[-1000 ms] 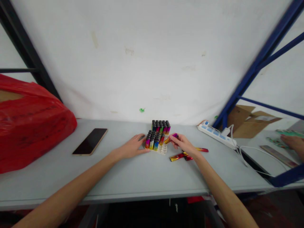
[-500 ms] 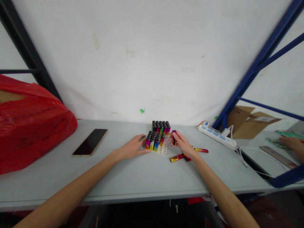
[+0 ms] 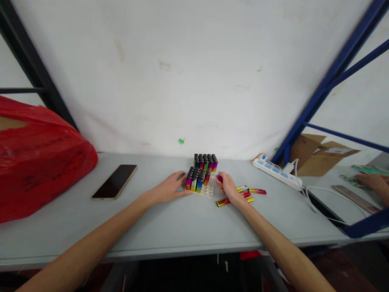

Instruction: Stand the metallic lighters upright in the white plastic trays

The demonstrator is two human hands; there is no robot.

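Note:
Upright lighters in many colours, with black tops, fill the left part of a white tray, whose right-hand cups are bare. My left hand lies at the tray's left side, fingers stretched and apart, its thumb touching the front left corner. Close by the tray's right edge, my right hand is closed around a lighter, mostly hidden by the fingers. Several loose lighters, red, yellow and gold, lie on the table beneath and beyond that wrist. Behind the tray stands another block of upright lighters.
A black-screened phone lies to the left, beside a big red plastic bag. On the right are a white power strip with cables, a blue metal frame and a cardboard box. Another person's hand shows at the far right.
My right hand has turned and drawn slightly nearer to me, with the lighter now tipped and more hidden in its fingers. More loose lighters show beside the wrist. My left hand stays put.

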